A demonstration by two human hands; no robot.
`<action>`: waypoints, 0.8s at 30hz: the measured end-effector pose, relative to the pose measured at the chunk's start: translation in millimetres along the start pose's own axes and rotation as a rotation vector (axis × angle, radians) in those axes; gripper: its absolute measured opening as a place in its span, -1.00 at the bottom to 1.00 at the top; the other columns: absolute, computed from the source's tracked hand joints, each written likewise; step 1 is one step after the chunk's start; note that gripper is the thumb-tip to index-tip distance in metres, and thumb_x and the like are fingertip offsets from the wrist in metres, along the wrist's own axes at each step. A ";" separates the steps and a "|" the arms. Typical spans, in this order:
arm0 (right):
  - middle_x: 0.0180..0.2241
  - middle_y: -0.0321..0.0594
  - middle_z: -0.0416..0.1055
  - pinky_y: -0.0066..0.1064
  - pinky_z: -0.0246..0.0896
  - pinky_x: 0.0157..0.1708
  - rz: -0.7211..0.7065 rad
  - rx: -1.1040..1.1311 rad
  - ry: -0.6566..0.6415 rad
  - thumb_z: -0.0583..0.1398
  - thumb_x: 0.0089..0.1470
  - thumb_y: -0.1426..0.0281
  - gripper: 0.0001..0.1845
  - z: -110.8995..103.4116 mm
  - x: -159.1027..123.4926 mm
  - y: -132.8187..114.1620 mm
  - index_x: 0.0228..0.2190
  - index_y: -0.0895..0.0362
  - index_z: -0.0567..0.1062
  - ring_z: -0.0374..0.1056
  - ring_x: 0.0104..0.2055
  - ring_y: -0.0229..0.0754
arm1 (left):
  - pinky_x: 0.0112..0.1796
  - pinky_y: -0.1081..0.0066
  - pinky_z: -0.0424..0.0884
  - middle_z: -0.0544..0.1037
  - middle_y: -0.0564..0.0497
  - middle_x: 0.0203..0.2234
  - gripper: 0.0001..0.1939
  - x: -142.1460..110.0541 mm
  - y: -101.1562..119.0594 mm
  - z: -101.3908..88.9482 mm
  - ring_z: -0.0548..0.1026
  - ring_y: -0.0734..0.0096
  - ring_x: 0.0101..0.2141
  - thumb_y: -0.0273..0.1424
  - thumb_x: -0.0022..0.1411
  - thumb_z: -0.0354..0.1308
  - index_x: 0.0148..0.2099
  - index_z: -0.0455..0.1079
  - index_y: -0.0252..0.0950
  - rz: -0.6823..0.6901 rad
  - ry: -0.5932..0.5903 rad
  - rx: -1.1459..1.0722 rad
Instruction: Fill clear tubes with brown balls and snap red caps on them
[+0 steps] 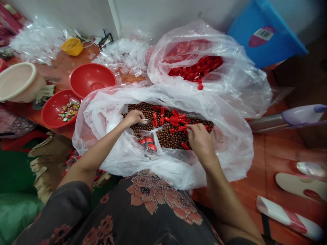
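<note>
A small clear plastic container [145,121] is pinched in the fingers of my left hand [133,118], just above brown round beads [167,137] in an open white plastic bag [230,136]. My right hand [200,136] has its fingertips closed at a red plastic cap [182,128], at the edge of a loose pile of red caps [176,118] on the beads. Its exact grip is partly hidden by the fingers. Nearer my body, several clear containers with red caps [148,143] lie in the bag, with a few beads beside them.
Behind stands another clear bag [245,78] of red pieces. Clear plastic containers [125,51] are heaped along the wall. To the left are a red bowl [92,76], another red bowl [49,112] of small colourful pieces and a cream basin [33,80]. A blue bin [270,20] is at right.
</note>
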State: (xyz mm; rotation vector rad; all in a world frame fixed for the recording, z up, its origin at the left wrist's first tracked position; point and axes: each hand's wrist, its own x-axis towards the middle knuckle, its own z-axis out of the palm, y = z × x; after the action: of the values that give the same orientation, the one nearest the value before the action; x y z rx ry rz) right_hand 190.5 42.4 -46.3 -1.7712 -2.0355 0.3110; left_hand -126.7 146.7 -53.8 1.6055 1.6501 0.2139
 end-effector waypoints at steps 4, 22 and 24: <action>-0.24 -0.10 0.52 -0.26 0.28 -0.22 0.164 -0.065 -0.202 0.10 0.24 0.31 -0.76 -4.5 -6.9 3.5 -0.18 0.13 0.51 0.43 -0.23 -0.04 | -0.53 0.49 0.25 0.47 0.10 -0.65 -0.84 9.1 14.9 17.6 0.35 0.53 -0.62 -0.41 -0.07 0.43 -0.38 0.57 -0.34 -0.037 -0.070 -0.159; -0.08 -0.09 0.45 -0.14 0.37 -0.04 -0.034 0.257 -0.207 0.08 0.17 0.41 -0.62 20.3 -52.0 9.1 0.00 0.05 0.48 0.42 -0.05 -0.03 | -0.35 0.40 0.55 0.51 0.04 -0.54 -0.72 8.4 11.0 48.8 0.49 0.52 -0.49 -0.44 -0.13 0.49 -0.43 0.46 -0.42 -0.050 -0.060 -0.862; -0.03 -0.07 0.40 -0.12 0.36 -0.02 -0.023 0.277 -0.192 0.06 0.20 0.39 -0.59 20.0 -53.1 6.7 0.06 0.05 0.45 0.40 -0.02 -0.02 | -0.39 0.42 0.54 0.49 0.06 -0.58 -0.74 8.6 15.2 50.3 0.48 0.53 -0.53 -0.46 -0.09 0.47 -0.47 0.43 -0.43 -0.058 -0.034 -0.872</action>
State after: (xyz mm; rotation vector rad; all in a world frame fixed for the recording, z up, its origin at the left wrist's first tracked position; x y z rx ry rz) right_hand 192.6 -6.5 -75.7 -1.5979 -2.0230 0.7433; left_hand -82.1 137.0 -81.2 0.8845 1.2902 0.7524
